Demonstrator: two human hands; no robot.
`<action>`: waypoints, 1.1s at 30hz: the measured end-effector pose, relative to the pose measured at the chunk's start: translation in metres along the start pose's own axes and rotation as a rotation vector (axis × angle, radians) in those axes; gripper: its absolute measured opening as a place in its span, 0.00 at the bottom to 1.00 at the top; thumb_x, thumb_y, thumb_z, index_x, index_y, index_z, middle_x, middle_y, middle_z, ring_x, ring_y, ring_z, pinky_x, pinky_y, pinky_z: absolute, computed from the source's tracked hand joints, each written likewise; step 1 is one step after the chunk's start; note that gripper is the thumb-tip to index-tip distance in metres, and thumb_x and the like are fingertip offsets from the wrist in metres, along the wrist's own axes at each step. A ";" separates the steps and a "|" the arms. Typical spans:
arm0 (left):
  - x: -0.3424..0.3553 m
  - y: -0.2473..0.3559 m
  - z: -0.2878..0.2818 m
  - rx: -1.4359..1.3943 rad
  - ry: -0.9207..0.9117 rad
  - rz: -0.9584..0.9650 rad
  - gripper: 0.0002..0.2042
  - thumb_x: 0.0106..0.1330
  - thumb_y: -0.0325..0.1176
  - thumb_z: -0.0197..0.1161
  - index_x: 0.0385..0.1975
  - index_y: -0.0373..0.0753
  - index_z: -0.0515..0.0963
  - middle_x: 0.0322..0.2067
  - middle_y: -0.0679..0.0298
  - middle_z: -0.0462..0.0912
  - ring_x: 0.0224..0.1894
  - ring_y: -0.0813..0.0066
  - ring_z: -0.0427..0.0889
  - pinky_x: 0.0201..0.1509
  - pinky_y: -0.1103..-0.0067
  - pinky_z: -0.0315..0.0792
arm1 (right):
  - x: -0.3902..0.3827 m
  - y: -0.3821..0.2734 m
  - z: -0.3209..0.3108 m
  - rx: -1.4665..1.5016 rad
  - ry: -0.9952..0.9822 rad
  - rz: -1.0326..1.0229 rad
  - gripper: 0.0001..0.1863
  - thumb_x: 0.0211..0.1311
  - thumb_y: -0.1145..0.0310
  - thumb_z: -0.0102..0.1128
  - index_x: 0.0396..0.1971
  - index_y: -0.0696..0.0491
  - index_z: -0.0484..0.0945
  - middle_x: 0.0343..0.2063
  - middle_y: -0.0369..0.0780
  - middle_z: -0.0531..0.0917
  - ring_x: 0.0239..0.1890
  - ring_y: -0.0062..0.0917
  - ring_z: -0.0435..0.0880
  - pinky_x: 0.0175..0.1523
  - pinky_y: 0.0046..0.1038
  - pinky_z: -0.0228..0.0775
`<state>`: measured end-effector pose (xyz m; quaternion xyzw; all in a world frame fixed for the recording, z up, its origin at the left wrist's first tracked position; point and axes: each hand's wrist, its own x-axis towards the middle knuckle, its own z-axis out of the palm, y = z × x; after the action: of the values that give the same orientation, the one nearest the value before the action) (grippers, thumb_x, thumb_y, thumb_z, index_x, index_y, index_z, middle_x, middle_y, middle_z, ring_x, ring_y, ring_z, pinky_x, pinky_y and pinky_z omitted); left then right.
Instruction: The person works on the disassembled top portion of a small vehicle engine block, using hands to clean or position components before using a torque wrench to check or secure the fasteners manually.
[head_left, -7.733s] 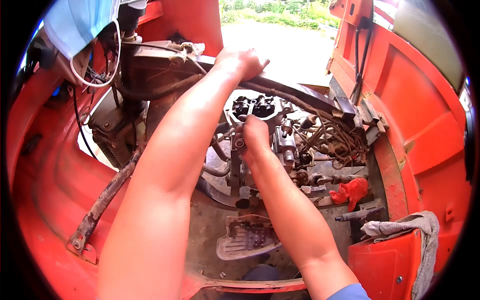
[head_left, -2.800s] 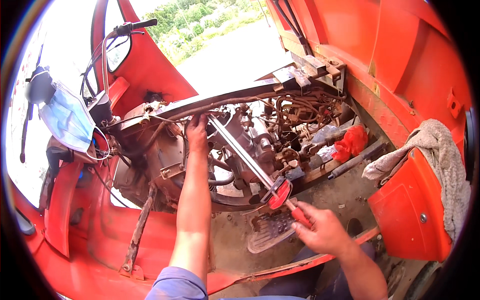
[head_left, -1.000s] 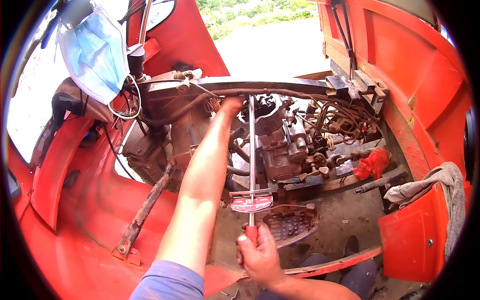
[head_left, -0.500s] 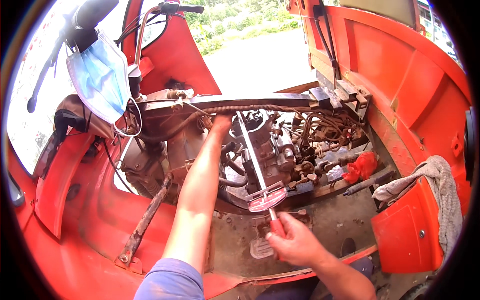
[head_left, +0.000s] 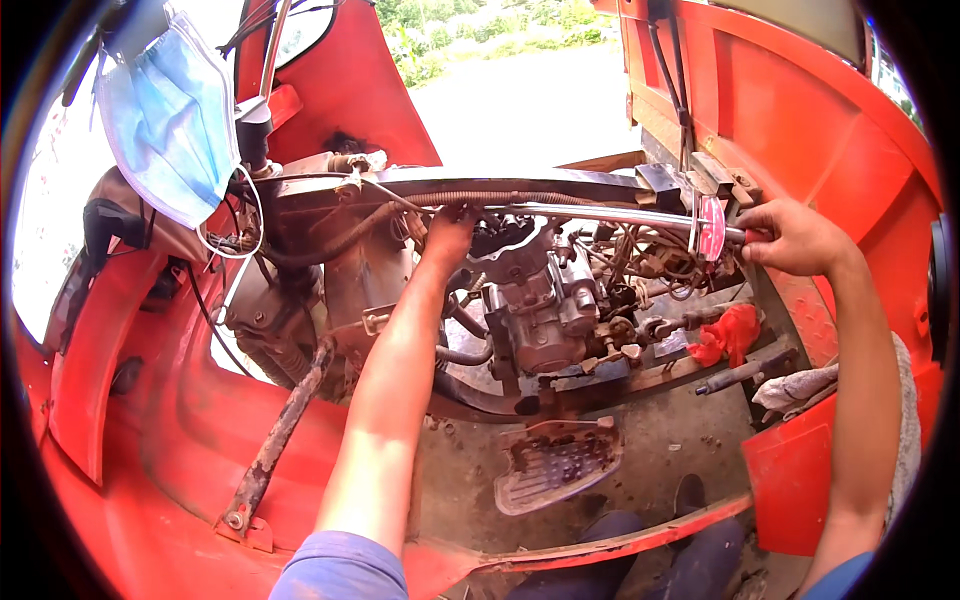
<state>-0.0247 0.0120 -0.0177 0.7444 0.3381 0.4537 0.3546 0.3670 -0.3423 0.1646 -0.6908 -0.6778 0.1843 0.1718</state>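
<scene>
A beam torque wrench (head_left: 600, 213) lies almost level across the top of the engine (head_left: 545, 315), just below the frame's cross rail. At its right end my right hand (head_left: 797, 237) is closed round the handle, beside the pink-red scale plate (head_left: 711, 228). My left hand (head_left: 452, 238) is curled at the wrench's head end, over the engine's upper opening; its fingers are partly hidden there. What the head sits on cannot be seen.
A blue face mask (head_left: 170, 120) hangs at the upper left. Cables cross the engine bay near a red rag (head_left: 727, 335) and a dark metal rod (head_left: 745, 370). A grey towel (head_left: 795, 388) lies by a red panel (head_left: 795, 480). A grimy tray (head_left: 560, 475) rests below the engine.
The wrench's handle end has swung up and to the right with my right hand, from pointing toward me to nearly level. My left hand stays at the head end. The view has shifted slightly.
</scene>
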 end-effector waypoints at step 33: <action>0.032 0.009 0.006 0.108 -0.110 -0.184 0.26 0.72 0.48 0.57 0.63 0.37 0.76 0.64 0.53 0.78 0.67 0.61 0.74 0.70 0.70 0.65 | -0.094 -0.251 0.274 1.691 -0.258 0.149 0.25 0.78 0.66 0.54 0.67 0.60 0.61 0.41 0.37 0.79 0.43 0.17 0.75 0.52 0.24 0.70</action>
<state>-0.0064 0.0325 0.0021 0.7520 0.4091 0.3588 0.3720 0.0131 -0.4340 0.0500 -0.3467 -0.2798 0.7155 0.5381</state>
